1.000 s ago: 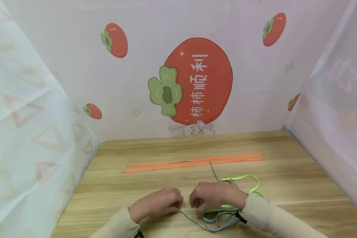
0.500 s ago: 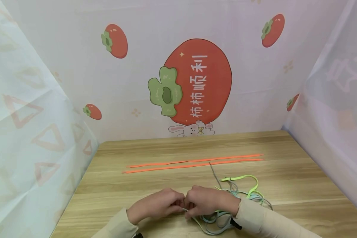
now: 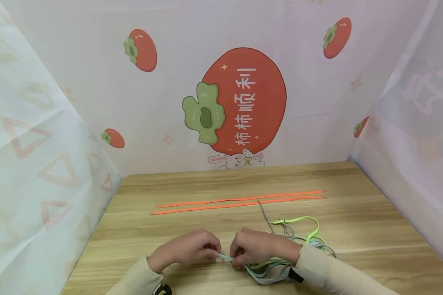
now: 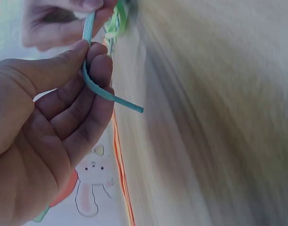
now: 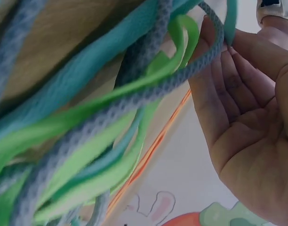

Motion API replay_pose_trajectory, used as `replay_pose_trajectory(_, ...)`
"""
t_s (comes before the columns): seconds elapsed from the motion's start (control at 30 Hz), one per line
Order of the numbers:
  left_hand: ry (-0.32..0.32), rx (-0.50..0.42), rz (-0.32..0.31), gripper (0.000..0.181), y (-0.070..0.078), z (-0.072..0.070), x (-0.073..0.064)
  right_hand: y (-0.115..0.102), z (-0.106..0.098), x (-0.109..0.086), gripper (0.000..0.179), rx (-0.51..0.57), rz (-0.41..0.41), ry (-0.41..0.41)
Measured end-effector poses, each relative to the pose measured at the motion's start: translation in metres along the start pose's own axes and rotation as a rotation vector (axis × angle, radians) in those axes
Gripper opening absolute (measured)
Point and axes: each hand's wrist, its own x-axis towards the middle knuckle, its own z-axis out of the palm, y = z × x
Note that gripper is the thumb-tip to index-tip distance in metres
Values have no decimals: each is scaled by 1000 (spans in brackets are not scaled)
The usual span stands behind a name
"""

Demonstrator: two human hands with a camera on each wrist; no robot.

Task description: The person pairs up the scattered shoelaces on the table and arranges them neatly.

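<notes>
In the head view my left hand (image 3: pixel 192 248) and right hand (image 3: pixel 256 247) are close together over the front of the table. A short stretch of teal shoelace (image 3: pixel 225 257) runs between them. My left hand pinches this shoelace (image 4: pixel 87 30) between thumb and forefinger, and its stiff tip (image 4: pixel 129 104) sticks out past the fingers. Thumb and fingers of my right hand (image 5: pixel 250 89) pinch the same lace farther along. Tangled teal, grey and neon green laces (image 3: pixel 263 281) lie beneath and around the right wrist; the right forearm hides part of them.
Two orange shoelaces (image 3: pixel 240 199) lie straight and side by side farther back on the wooden table (image 3: pixel 140 188). A neon green loop (image 3: pixel 315 223) and a grey lace end (image 3: pixel 263 211) reach out of the tangle. Printed cloth (image 3: pixel 170 102) surrounds the table's back and sides.
My hands came together half a second ago and now stand slightly apart, with the teal lace stretched between them. The orange laces have stayed in place.
</notes>
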Motion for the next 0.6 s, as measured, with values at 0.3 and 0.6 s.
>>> replay_pose_trajectory(0.3, -8, -41, 22, 18, -10, -11, -8, 5, -15, -14, 17, 105, -32, -14)
replay_pose_trajectory(0.6, 3, -46, 17, 19, -18, -18, -16, 18, -30, -36, 22, 173, -47, -13)
